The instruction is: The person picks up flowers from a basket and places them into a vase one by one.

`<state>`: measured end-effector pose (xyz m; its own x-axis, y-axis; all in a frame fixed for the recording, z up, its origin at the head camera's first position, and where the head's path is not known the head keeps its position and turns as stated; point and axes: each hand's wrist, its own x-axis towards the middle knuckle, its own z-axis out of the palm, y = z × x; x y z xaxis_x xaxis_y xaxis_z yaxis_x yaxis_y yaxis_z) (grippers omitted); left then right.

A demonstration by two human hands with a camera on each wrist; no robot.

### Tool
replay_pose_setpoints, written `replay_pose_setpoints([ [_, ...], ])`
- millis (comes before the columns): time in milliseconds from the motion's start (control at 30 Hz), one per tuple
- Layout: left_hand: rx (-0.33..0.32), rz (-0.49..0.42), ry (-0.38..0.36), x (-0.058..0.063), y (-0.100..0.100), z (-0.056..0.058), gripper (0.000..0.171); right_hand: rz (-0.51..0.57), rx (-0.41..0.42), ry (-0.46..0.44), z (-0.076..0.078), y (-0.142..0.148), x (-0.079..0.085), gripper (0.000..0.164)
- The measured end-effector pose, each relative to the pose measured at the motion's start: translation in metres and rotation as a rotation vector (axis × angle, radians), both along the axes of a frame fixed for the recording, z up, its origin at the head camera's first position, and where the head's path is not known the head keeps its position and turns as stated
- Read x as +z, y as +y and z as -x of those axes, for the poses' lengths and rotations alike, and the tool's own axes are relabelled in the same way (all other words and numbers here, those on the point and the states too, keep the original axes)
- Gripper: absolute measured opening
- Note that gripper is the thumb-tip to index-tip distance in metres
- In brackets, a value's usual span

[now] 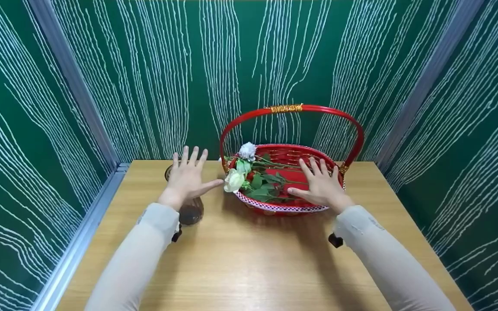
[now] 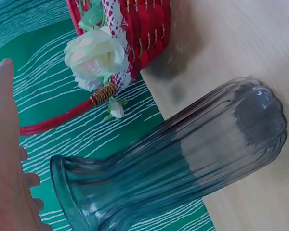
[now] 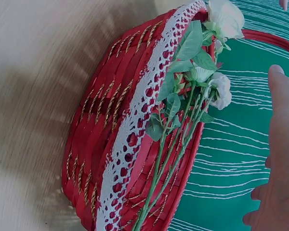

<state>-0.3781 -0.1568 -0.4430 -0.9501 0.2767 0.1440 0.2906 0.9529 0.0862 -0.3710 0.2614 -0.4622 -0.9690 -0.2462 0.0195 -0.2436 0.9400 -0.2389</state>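
Note:
My left hand is spread wide with straight fingers in front of a fluted, tinted glass vase, covering much of it in the head view. The vase stands upright on the table. To its right sits a red woven basket with a lace rim and a tall handle. Several stems with green leaves and white flowers lie in it; a cream rose pokes over the left rim. My right hand, fingers spread, hovers over the basket's right side. Neither hand holds anything.
A wooden table carries the vase and basket. Green walls with white wavy lines close in the back and both sides. A metal rail runs along the left table edge.

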Motion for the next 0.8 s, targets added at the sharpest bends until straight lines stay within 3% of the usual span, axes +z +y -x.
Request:
replay_pose_setpoints([
  [400,0.019,-0.140,0.022,0.005,-0.025,-0.009,0.120,0.033,0.019,0.027,-0.006,0.004,-0.004,0.119],
  [800,0.017,-0.287,0.105,0.002,-0.046,-0.016,0.124,0.122,0.030,0.053,-0.011,0.005,-0.007,0.124],
])
